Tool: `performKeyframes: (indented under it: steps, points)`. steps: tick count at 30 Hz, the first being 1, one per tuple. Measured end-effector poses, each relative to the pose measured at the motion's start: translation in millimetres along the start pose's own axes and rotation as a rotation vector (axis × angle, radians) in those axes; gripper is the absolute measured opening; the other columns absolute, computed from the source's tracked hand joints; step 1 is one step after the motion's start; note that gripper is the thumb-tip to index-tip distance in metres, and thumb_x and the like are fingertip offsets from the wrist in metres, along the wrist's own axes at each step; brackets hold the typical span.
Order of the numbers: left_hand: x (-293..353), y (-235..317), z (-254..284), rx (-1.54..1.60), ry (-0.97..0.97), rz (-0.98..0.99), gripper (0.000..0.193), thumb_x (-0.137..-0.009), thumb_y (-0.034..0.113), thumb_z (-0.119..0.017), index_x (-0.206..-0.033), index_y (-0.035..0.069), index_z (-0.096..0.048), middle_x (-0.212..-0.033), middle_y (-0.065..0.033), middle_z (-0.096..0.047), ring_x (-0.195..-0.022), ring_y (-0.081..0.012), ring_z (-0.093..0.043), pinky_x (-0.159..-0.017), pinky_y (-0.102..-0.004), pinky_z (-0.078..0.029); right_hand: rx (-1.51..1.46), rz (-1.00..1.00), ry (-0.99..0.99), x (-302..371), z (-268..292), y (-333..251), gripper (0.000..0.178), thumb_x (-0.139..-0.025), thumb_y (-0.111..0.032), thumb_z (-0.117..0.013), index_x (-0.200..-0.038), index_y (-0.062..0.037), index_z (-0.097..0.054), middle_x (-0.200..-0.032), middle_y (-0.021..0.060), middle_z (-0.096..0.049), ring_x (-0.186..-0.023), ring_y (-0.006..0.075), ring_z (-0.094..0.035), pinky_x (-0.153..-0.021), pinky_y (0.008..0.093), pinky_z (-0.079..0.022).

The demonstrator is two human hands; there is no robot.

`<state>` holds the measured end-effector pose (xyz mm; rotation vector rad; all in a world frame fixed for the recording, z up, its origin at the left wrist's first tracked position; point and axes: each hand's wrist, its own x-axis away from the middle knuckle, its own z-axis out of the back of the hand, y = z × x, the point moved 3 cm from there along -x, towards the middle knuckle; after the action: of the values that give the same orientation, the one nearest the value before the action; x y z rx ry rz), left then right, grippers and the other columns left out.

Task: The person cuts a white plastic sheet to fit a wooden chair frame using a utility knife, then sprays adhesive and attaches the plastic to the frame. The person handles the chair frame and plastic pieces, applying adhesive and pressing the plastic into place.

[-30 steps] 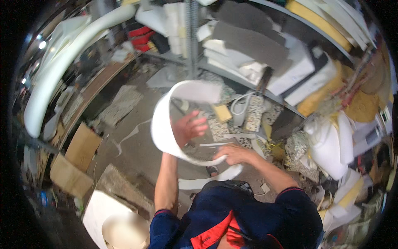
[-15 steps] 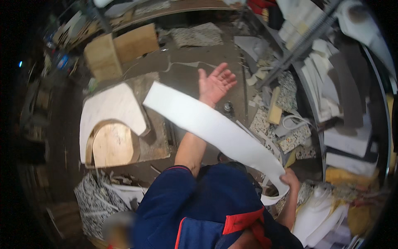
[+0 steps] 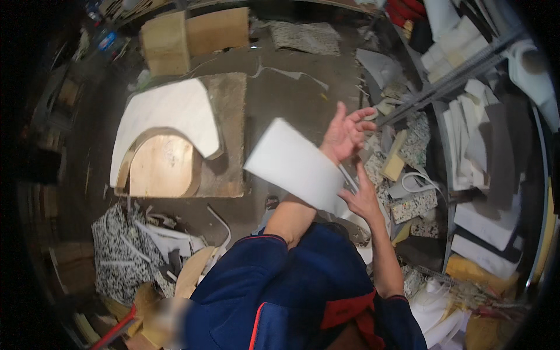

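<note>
A strip of white foam sheet (image 3: pixel 291 166) lies across my left forearm, its squared end up and to the left. My left hand (image 3: pixel 348 134) extends beyond the strip, palm up and fingers spread, with nothing in it. Close to the strip's right part is my right hand (image 3: pixel 366 198), thumb and forefinger stretched apart, the thumb at the foam. Its other fingers are partly hidden. To the left, a curved block with a white padded top (image 3: pixel 169 99) sits around a rounded wooden form (image 3: pixel 163 166) on a brown board (image 3: pixel 230 116).
Foam offcuts (image 3: pixel 414 201) pile up at the right, beside a metal rack bar (image 3: pixel 449 79) and stacked sheets (image 3: pixel 496 140). Speckled foam (image 3: pixel 119 256) lies at lower left. Wooden panels (image 3: pixel 216 29) stand at the back, near another speckled sheet (image 3: pixel 306 38).
My right hand has come up from the strip's far lower end to near my left wrist. My left hand has moved right, and the foam strip has shifted right and looks shorter.
</note>
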<state>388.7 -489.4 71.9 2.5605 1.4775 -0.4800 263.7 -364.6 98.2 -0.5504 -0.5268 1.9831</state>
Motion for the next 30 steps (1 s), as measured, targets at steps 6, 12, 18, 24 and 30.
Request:
performKeyframes:
  steps: [6,12,18,24,30]
  points:
    - [66.3,57.3,-4.6,-0.472,0.541,-0.431,0.077,-0.099,0.069,-0.037,-0.128,0.0,-0.056,-0.11,-0.019,-0.068,-0.095,-0.0276,-0.069,-0.082,-0.0446,-0.059,-0.498,-0.18,-0.276,-18.4,-24.4,-19.6,0.042,-0.082,-0.022,-0.082,-0.112,0.0039,-0.068,-0.079,0.0113,-0.072,-0.069,0.0143,-0.066,-0.066,0.0315,-0.053]
    - [189.1,55.7,-45.5,-0.331,0.68,-0.56,0.075,-0.099,0.066,-0.045,-0.13,-0.002,-0.055,-0.12,-0.0175,-0.066,-0.111,-0.0265,-0.066,-0.094,-0.039,-0.055,-0.356,-0.321,-0.367,-28.0,-8.5,2.6,0.025,-0.083,-0.021,-0.079,-0.092,0.0006,-0.071,-0.08,0.0094,-0.072,-0.071,0.0121,-0.065,-0.067,0.0309,-0.051]
    - [209.1,31.7,-46.9,-0.869,0.922,-0.524,0.04,-0.094,0.031,-0.074,-0.116,-0.001,-0.064,-0.107,-0.0081,-0.069,-0.1,-0.0151,-0.066,-0.089,-0.0318,-0.053,-0.431,-0.138,-0.557,-61.1,-24.1,24.3,0.032,-0.082,-0.025,-0.08,-0.1,-0.0014,-0.068,-0.079,0.0057,-0.069,-0.071,0.0114,-0.061,-0.065,0.0299,-0.048]
    - [183.0,36.5,-55.7,-1.081,1.138,-0.472,0.036,-0.094,0.026,-0.073,-0.116,-0.001,-0.065,-0.101,-0.0072,-0.07,-0.092,-0.0122,-0.064,-0.085,-0.0291,-0.052,-0.483,0.03,-0.776,-102.3,-20.5,11.9,0.034,-0.083,-0.018,-0.079,-0.11,0.0014,-0.069,-0.089,0.0072,-0.073,-0.082,0.0131,-0.066,-0.074,0.0317,-0.053]
    - [233.1,127.0,-91.1,-1.834,1.433,-0.489,0.028,-0.096,0.017,-0.069,-0.119,0.001,-0.066,-0.109,-0.0092,-0.071,-0.1,-0.0158,-0.066,-0.088,-0.0302,-0.055,-0.575,-0.108,-0.441,-127.0,-21.6,58.9,0.035,-0.086,-0.012,-0.072,-0.118,-0.0009,-0.069,-0.099,0.0118,-0.075,-0.089,0.0162,-0.069,-0.082,0.0326,-0.054]
